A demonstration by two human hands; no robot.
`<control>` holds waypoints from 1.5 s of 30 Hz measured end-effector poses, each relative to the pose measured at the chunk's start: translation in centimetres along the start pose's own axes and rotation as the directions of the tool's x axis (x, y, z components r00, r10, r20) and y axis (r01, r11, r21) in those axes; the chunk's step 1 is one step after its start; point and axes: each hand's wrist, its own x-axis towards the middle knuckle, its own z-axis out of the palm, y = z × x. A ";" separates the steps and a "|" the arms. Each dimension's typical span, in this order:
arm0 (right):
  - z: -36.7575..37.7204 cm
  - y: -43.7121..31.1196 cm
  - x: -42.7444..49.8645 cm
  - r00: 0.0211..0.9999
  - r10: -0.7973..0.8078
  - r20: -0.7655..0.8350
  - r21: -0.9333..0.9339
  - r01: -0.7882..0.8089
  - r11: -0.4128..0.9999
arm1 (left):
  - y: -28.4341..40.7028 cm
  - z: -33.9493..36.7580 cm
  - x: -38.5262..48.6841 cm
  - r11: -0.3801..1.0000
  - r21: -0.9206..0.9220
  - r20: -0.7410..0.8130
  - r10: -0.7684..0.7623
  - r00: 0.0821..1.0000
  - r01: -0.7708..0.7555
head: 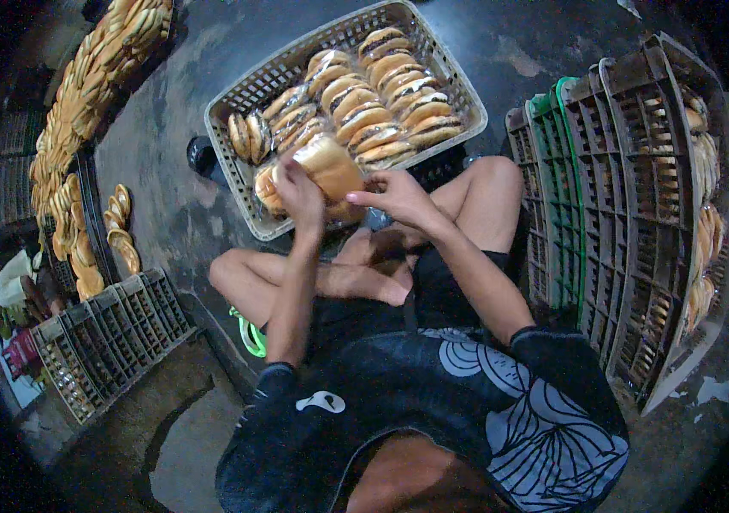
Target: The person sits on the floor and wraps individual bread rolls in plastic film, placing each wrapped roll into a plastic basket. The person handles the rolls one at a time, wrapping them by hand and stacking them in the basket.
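A soft golden bun (332, 168) is between my two hands, over the near edge of a pale plastic crate (474, 123). Its surface has a shine like clear film. My left hand (300, 197), a little blurred, rests along the bun's left side. At the right edge, my right hand (396, 200) pinches with thumb and fingers; whether it grips bread or film is hidden. Inside the crate, filled buns in clear wrappers (361, 115) stand on edge in rows. Another bun (267, 190) shows left of my left hand, in the crate's near corner.
Stacked plastic crates (633, 147) holding bread rise close at my right, one of them green (551, 192). A long heap of bread (92, 80) lies at the far left, with loose buns (122, 224) nearby. More crates (117, 340) stand lower left. A green sandal (250, 335) is by my leg.
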 end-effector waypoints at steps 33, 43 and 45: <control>-0.6 4.1 -1.6 0.914 -0.071 -0.399 -0.023 0.067 0.997 | -5.9 1.1 2.5 0.849 0.018 0.505 0.448 0.737 -0.528; 2.4 2.9 -7.0 0.949 -0.086 -0.303 0.032 0.100 0.994 | -12.4 1.4 0.4 0.890 0.194 0.738 0.144 0.659 -0.413; 1.5 3.3 -8.0 0.947 0.210 -0.243 0.565 -0.037 0.824 | -8.5 -2.7 0.0 0.970 -0.069 0.621 0.224 0.751 -0.233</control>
